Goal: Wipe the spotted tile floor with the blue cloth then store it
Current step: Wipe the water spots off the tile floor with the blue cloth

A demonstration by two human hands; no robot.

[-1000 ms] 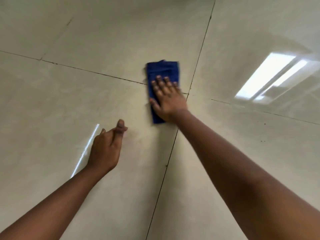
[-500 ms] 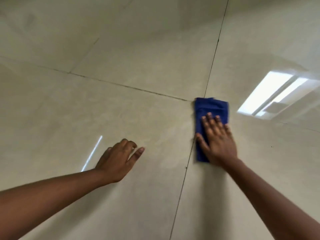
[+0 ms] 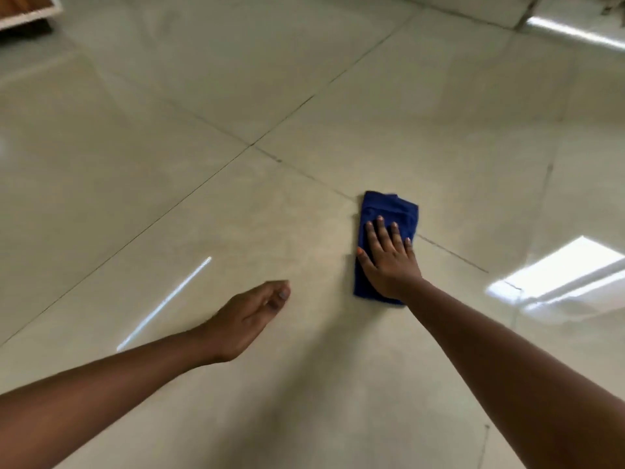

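Observation:
A folded blue cloth (image 3: pixel 389 206) lies flat on the glossy beige tile floor (image 3: pixel 236 204), over a dark grout line. My right hand (image 3: pixel 389 262) presses down on the cloth's near half with fingers spread; only the far end and left edge of the cloth show. My left hand (image 3: pixel 247 316) hovers low over the tile to the left of the cloth, fingers loosely curled, holding nothing.
Dark grout lines cross at a joint (image 3: pixel 252 144) beyond the hands. A wooden, white-edged piece of furniture (image 3: pixel 23 8) shows at the top left corner. Bright window reflections (image 3: pixel 561 269) gleam on the tiles at right.
The view has tilted up and turned, showing more floor. My right hand has slid the cloth across the grout line. My left hand has curled its fingers and shifted toward the cloth.

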